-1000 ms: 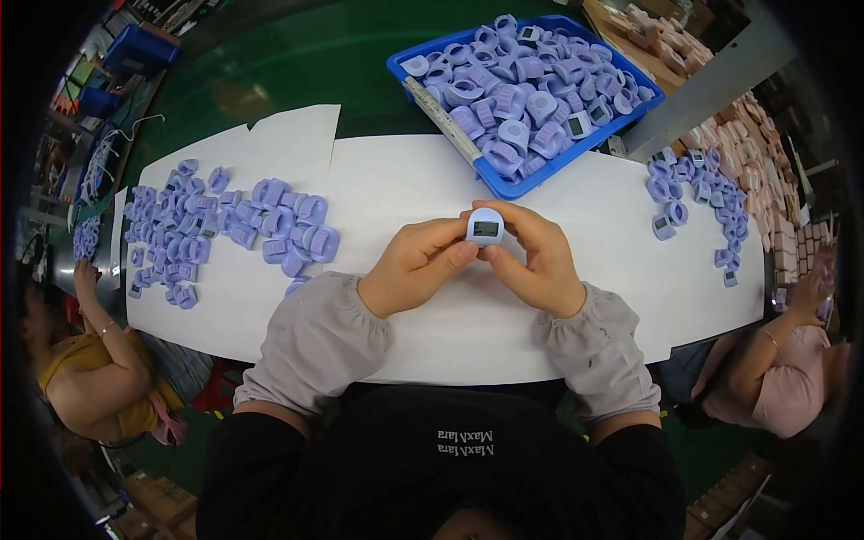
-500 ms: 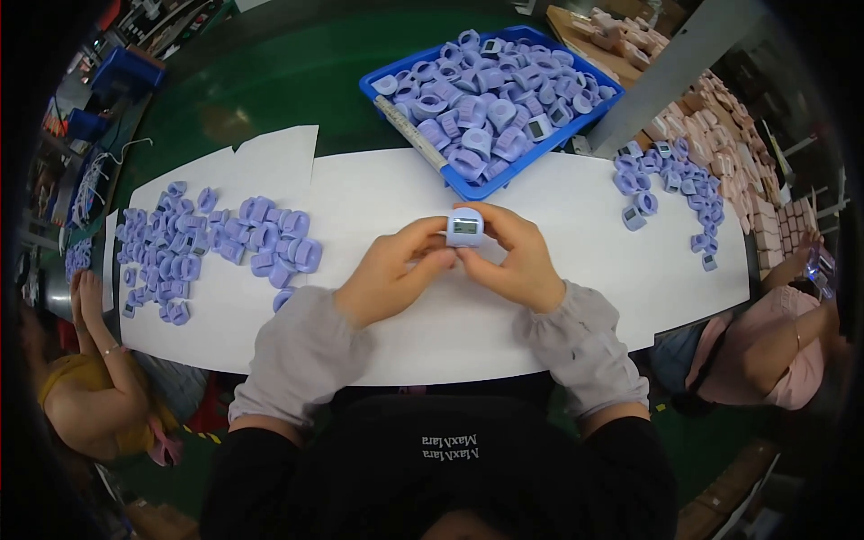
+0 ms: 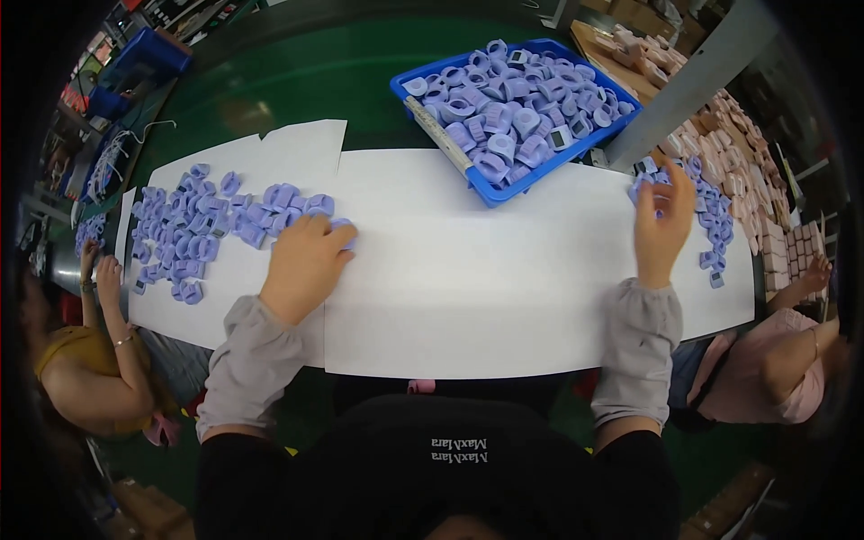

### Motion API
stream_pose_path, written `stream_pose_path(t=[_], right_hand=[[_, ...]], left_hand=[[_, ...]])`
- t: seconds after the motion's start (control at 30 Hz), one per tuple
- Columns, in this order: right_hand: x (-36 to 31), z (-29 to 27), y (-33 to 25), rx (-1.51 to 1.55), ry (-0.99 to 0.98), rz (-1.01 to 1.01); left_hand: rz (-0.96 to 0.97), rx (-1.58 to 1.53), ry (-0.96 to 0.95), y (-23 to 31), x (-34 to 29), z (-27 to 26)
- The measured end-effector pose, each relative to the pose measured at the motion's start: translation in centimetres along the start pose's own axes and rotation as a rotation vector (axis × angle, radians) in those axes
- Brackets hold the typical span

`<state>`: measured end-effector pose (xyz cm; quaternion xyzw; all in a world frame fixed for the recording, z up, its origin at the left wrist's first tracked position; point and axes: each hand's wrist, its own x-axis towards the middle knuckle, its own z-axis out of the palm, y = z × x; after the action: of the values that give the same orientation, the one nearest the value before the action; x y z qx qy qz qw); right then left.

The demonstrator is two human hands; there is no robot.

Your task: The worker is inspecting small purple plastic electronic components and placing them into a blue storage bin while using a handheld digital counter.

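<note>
At the near right end of the left-hand heap of lilac ring-shaped devices, my left hand curls its fingers down round a lilac device; its fingertips are partly hidden. My right hand is raised at the smaller group of lilac devices on the right. Its fingers are bent and spread apart, with lilac showing through the gap between them. I see nothing gripped there. Some devices show a small grey display.
A blue tray heaped with lilac devices stands at the back, beside a grey post. White sheets cover the bench. Pink blocks are piled at the far right. Two people sit at either side, one in yellow, one in pink.
Both hands held one lilac device together at the middle. They have parted: the left to the left heap, the right to the right group. The device has left the middle.
</note>
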<state>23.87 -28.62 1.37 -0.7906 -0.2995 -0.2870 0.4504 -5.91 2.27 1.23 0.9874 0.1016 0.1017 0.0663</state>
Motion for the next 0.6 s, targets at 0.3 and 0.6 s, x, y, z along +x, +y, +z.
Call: stream_pose_path(t=[0.3, 0.6], right_hand=[[-6.2, 6.8, -11.3, 0.708, -0.626, -0.010], [-7.1, 7.8, -9.5, 1.017, -0.833, 0.195]], left_hand=[[0.048, -1.147, 0.117, 6.6, 6.2, 2.9], [-0.177, -1.699, -0.113, 7.8, 5.5, 6.2]])
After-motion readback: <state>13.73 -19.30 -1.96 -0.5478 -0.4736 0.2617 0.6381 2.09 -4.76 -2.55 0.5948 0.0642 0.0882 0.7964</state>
